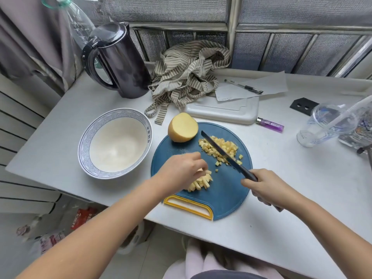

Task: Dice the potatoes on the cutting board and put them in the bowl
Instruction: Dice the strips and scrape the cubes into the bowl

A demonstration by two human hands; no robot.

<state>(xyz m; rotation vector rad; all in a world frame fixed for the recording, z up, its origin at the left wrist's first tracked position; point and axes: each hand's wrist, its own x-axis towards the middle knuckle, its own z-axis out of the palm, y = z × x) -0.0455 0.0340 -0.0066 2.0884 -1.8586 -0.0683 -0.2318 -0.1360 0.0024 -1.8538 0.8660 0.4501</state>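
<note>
Dicing in progress at the near edge of the counter (pixel 281 208). The round blue cutting board (pixel 225 200) lies with its yellow handle toward the person, so the working area is within reach of both hands. The left hand (pixel 181 168) is curled down over a bundle of potato sticks (pixel 200 183) at the board's near-left part, fingertips clamped on them, seemingly to keep them aligned for cross-cuts. The right hand (pixel 261 187) is closed round the handle of the knife (pixel 219 151), whose blade slants across the diced pile (pixel 229 147) on the board's far-right part; whether the edge touches the board cannot be told. An uncut potato half (pixel 182 127) waits on the board's far-left rim, pale cut face showing. The bowl (pixel 118 146) stands just left of the board, toward the counter's left edge and holding no potato, probably placed close for a short transfer. Blue characters on its inner rim and the print on a purple lighter (pixel 270 124) beyond the board are too small to read.
</note>
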